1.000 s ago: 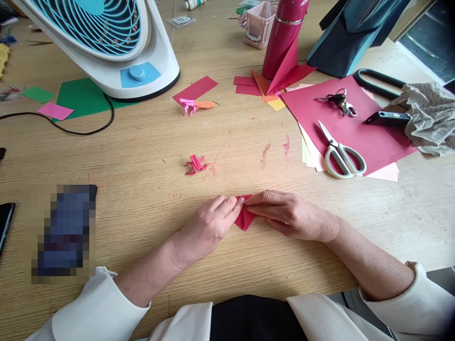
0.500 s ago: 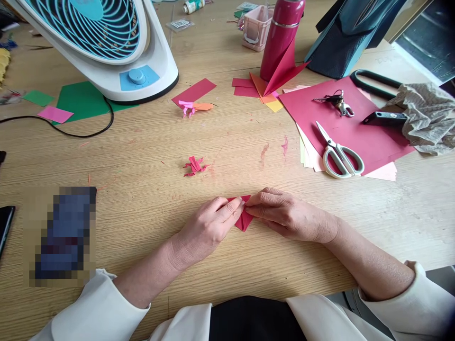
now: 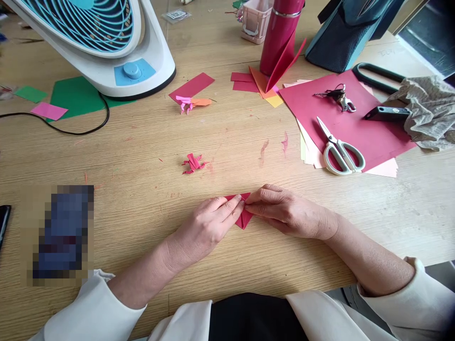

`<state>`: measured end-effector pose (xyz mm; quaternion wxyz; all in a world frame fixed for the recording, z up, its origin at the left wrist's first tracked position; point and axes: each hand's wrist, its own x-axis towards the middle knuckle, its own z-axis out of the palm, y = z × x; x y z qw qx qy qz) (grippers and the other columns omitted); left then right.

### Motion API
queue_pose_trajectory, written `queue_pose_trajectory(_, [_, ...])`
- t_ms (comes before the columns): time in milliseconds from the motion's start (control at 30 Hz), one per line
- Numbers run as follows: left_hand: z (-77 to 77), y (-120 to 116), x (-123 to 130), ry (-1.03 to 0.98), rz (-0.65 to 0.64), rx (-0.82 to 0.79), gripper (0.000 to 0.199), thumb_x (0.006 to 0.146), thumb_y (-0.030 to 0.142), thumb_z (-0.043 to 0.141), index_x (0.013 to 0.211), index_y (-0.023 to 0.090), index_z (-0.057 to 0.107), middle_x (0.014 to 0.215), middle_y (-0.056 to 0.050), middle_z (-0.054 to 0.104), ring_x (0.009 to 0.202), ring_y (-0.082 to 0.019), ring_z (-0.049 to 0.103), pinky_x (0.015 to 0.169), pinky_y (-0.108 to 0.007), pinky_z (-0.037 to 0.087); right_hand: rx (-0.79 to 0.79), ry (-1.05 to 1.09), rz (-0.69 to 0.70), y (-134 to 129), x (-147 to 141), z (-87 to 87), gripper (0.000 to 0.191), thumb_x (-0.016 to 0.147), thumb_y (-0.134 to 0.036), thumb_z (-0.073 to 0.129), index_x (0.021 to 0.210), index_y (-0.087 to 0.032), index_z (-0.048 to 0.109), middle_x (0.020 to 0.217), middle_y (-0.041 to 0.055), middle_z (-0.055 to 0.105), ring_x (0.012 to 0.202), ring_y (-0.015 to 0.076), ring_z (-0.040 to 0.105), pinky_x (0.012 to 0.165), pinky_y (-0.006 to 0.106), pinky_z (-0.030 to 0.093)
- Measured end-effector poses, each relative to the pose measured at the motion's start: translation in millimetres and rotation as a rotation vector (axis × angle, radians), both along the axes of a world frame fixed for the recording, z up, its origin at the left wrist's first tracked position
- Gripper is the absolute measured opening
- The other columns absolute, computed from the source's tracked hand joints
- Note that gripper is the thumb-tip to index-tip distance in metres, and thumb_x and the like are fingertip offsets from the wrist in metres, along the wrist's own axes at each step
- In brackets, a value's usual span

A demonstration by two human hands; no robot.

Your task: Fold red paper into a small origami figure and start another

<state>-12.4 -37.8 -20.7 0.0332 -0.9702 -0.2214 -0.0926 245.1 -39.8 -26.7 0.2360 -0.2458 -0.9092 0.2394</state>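
Note:
A small piece of folded red paper (image 3: 243,219) lies on the table close in front of me, its lower end coming to a point. My left hand (image 3: 213,220) presses its fingertips onto the left and upper part of the paper. From the other side, my right hand (image 3: 284,208) pinches the paper's right edge, fingers bunched together. The fingertips of both hands almost meet over the creases and cover much of the paper. Beyond my hands sits a small red folded-paper figure (image 3: 194,163) with thin legs. Farther back stands a pink and orange folded figure (image 3: 192,103).
White-handled scissors (image 3: 343,151) and keys (image 3: 339,98) lie on red paper sheets (image 3: 302,102) at the right. A fan (image 3: 152,71) stands back left, with its cord (image 3: 85,132) on the table. A red bottle (image 3: 280,42) is at the back, a blurred-out phone-like object (image 3: 66,232) left.
The view has shifted slightly, so the table items appear a little higher. Both hands stay on the red paper, with barely any visible finger movement.

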Motion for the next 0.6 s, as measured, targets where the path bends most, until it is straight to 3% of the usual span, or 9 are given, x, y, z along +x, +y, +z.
queue_pose_trajectory(200, [1.6, -0.6, 1.3, 0.001, 0.011, 0.032, 0.039, 0.096, 0.007, 0.042, 0.13, 0.008, 0.061, 0.132, -0.009, 0.066, 0.105, -0.021, 0.062, 0.092, -0.034, 0.054, 0.012, -0.034, -0.01, -0.8, -1.4, 0.3, 0.034, 0.099, -0.011, 0.046, 0.129, -0.012, 0.062, 0.115, 0.0158, 0.067, 0.108, 0.023, 0.06, 0.093, 0.041, 0.053])
queue_pose_trajectory(600, [1.0, -1.6, 5.2, 0.021, 0.041, 0.021, 0.038, 0.094, 0.007, 0.046, 0.129, 0.009, 0.061, 0.133, -0.009, 0.065, 0.103, -0.021, 0.062, 0.089, -0.035, 0.054, 0.141, -0.197, -0.04, -5.7, -1.8, 5.2, 0.034, 0.1, -0.014, 0.045, 0.13, -0.013, 0.062, 0.126, 0.0165, 0.064, 0.107, 0.0234, 0.06, 0.091, 0.041, 0.053])
